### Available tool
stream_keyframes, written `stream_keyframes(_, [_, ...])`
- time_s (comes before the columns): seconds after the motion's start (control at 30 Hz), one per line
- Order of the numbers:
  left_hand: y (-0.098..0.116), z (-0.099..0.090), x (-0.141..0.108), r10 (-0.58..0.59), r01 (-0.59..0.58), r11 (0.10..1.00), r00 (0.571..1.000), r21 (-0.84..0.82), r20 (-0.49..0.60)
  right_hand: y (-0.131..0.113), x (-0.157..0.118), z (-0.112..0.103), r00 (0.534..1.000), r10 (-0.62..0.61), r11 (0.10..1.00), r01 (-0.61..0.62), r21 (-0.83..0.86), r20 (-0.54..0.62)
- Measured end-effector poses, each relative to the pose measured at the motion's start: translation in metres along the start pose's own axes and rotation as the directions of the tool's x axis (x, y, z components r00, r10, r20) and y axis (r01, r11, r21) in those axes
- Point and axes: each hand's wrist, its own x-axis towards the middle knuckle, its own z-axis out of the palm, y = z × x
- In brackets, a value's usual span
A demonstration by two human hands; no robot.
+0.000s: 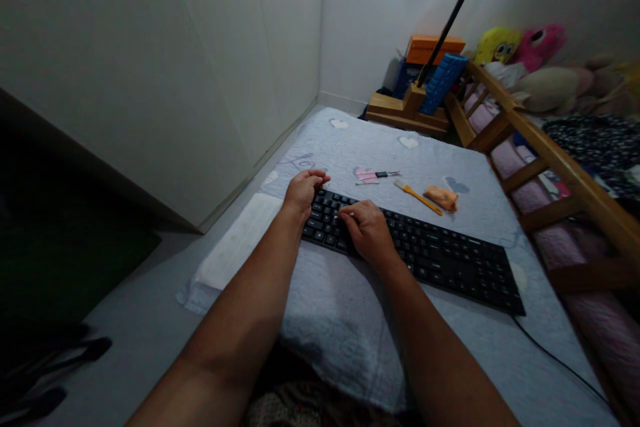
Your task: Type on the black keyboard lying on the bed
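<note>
A black keyboard [450, 260] lies slantwise on a pale cloth, its cable leaving at the right end. My left hand [301, 192] is at its upper left corner, fingers curled inward around the edge. Over the left part of the keys, my right hand [371, 230] is closed in a pinch on a small, thin white-tipped stick [344, 215], perhaps a cotton swab; most of it is hidden. Beyond the keyboard are a black-handled tool with a metal end [387, 174], a thin white stick [367, 183], a yellow-handled brush [420, 197] and a crumpled orange cloth [441, 198].
A folded white cloth [235, 240] is to the left on the quilted sheet [330, 320]. A pale cabinet [215, 80] rises on the left. On the right runs a wooden rail [565, 153] with plush toys behind. A black pole [455, 13] on a wooden base stands at the back.
</note>
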Motion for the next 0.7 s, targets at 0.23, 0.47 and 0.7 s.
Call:
stream_keyframes(0.23, [-0.001, -0.001, 0.001, 0.016, -0.016, 1.0, 1.0, -0.007, 0.002, -0.004, 0.002, 0.004, 0.999, 0.008, 1.0, -0.007, -0.018, 0.038])
stream_keyframes(0.47, [-0.001, -0.001, 0.001, 0.026, -0.026, 1.0, 1.0, 0.008, 0.005, -0.008, 0.002, 0.003, 0.998, -0.003, 1.0, 0.004, -0.013, 0.056])
stream_keyframes(0.7, [-0.001, 0.0, 0.0, 0.014, -0.014, 1.0, 1.0, 0.009, 0.0, -0.014, 0.0, 0.001, 0.997, -0.002, 1.0, 0.001, 0.013, 0.082])
